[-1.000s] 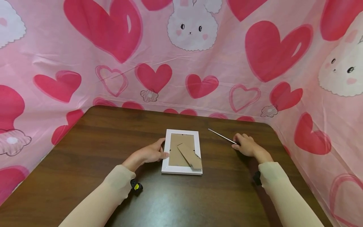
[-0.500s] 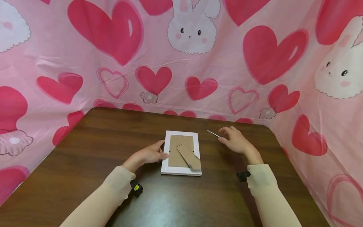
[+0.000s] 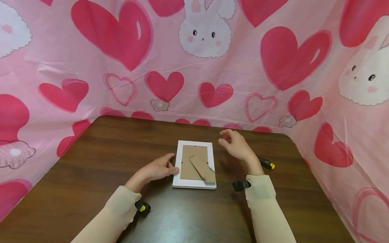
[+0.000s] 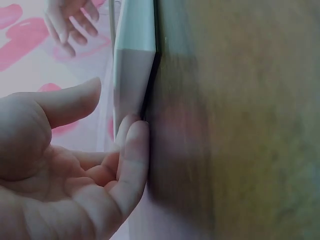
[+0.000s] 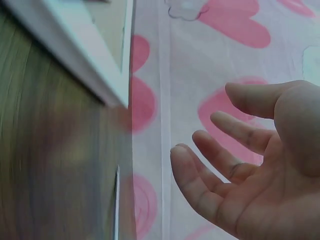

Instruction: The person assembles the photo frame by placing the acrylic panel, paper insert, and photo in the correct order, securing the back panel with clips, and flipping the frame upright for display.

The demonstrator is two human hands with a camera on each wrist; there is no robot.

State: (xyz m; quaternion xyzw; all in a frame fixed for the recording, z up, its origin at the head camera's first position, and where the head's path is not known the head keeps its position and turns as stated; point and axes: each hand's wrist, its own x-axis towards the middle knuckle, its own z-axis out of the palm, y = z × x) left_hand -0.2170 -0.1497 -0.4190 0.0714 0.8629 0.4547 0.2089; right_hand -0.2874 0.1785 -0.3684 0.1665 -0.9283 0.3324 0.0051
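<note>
A white photo frame point(image 3: 194, 183) lies on the table with its brown backing board point(image 3: 186, 170) and fold-out stand point(image 3: 205, 170) facing up. My left hand point(image 3: 158, 168) is at the frame's left side; in the left wrist view its fingertips point(image 4: 136, 137) touch the frame's edge, while the thumb stands apart. Off the frame's upper right corner, my right hand point(image 3: 238, 145) hovers empty, fingers loosely bent. A screwdriver with a black and yellow handle point(image 3: 266, 163) lies beyond the right wrist, its shaft hidden there by the hand; the right wrist view catches the thin metal shaft point(image 5: 117, 205).
The dark wooden table point(image 3: 91, 162) has rounded far corners. Pink cloth point(image 3: 179, 60) printed with hearts and rabbits hangs along its back and both sides. Black wrist straps point(image 3: 241, 185) sit by the sleeve cuffs.
My right hand has left the screwdriver's handle and moved left toward the frame, leaving the screwdriver on the table. The left thumb and fingers have loosened slightly at the frame's edge.
</note>
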